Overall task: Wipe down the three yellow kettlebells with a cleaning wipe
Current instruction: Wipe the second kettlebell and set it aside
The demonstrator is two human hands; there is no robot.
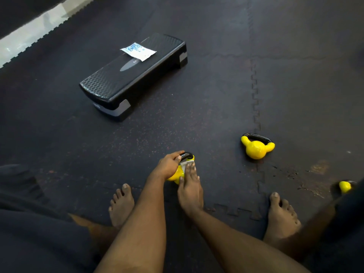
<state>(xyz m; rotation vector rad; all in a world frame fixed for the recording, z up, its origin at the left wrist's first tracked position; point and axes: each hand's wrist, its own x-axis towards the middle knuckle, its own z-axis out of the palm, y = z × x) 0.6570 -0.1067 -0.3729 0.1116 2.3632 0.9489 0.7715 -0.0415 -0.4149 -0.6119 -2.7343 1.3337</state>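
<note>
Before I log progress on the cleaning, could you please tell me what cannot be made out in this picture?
Head view:
Held kettlebell: body largely covered by left hand and right hand.
Wipe: mostly under the right hand's fingers.
Far-right kettlebell: mostly hidden by the person's dark clothing.
Packet on the step: print too small to read.

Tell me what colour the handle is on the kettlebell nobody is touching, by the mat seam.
Glossy black handle on a yellow kettlebell, clearest in the head view.

A gym; interlocking rubber floor mats [256, 99]; black aerobic step [126, 81]; yellow kettlebells [256, 149].
</note>
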